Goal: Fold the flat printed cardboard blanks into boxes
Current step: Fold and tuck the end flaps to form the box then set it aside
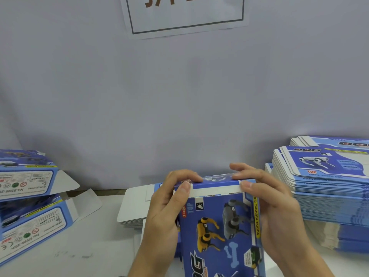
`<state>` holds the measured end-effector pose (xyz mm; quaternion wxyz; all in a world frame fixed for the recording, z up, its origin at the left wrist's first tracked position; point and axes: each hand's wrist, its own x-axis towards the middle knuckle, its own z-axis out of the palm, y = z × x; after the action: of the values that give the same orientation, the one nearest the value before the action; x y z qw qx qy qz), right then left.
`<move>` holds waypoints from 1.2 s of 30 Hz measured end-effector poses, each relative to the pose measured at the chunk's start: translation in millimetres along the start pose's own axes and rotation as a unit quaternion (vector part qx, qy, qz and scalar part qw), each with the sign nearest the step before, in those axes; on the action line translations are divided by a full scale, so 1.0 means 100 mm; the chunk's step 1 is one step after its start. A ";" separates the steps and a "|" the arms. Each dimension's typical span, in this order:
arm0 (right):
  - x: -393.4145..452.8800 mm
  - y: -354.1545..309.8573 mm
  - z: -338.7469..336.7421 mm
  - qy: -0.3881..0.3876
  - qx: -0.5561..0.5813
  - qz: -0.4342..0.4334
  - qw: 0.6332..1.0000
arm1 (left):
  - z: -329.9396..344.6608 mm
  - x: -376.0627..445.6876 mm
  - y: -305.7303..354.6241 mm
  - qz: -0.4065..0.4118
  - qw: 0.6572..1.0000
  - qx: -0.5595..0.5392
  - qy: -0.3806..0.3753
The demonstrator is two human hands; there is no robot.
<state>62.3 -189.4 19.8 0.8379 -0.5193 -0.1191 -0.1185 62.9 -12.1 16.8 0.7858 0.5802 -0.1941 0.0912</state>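
Note:
A blue printed box [221, 226] with yellow and grey robot dogs on its face stands upright in front of me, held between both hands. My left hand [165, 208] grips its left side, thumb on the white flap at the top edge and fingers curled over the top. On the other side, my right hand [269, 202] grips the box the same way, thumb on the flap's right end. Behind the box lies a low pile of flat blanks [133, 208], white side up.
A tall stack of flat blue blanks [327, 182] fills the right side of the white table [69, 254]. Two folded boxes [30, 196] with open white end flaps lie stacked at the left. A grey wall with a paper sign [185, 15] stands close behind.

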 end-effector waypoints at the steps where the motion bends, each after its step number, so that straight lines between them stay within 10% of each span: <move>1: 0.00 -0.01 0.00 0.001 0.003 0.004 1.000 | -0.03 0.00 0.01 -0.003 1.000 0.002 -0.010; 36: 0.02 0.05 -0.06 0.000 0.010 -0.001 1.000 | -0.07 0.01 0.11 0.011 0.998 0.059 -0.032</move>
<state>66.5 -192.6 13.9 0.8428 -0.5110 -0.1207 -0.1180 61.0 -2.6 24.8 0.7426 0.6257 -0.2201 0.0925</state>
